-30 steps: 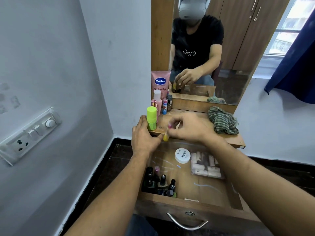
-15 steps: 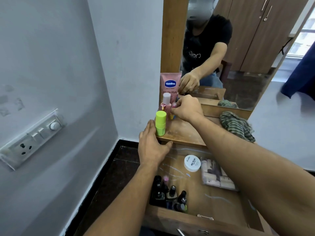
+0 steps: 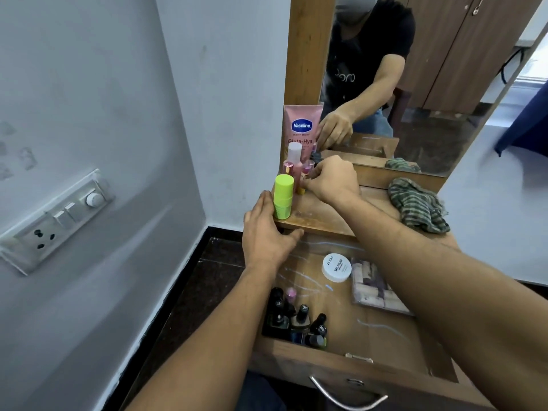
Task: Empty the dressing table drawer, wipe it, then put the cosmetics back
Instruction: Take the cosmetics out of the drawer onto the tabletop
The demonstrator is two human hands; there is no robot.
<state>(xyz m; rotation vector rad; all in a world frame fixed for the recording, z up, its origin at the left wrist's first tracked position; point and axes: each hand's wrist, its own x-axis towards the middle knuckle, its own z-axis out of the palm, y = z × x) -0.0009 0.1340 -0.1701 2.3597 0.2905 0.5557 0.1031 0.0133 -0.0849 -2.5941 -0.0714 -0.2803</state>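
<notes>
At the back of the shelf (image 3: pixel 320 216), right hand (image 3: pixel 333 180) still pinching yellow bottle (image 3: pixel 301 190), left hand (image 3: pixel 267 232) unmoved, fingers flat

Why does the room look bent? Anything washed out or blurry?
Head view: the wide lens slants the wall and swells the near forearms; the window is blown out white; the Vaseline tube and jar labels read sharp; the right hand pinching a bottle looks slightly soft.

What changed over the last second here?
The right hand carried the small yellow bottle from the front edge of the tabletop back near the Vaseline tube, still pinching it. The left hand stayed on the tabletop corner; the drawer contents look unmoved.
</notes>
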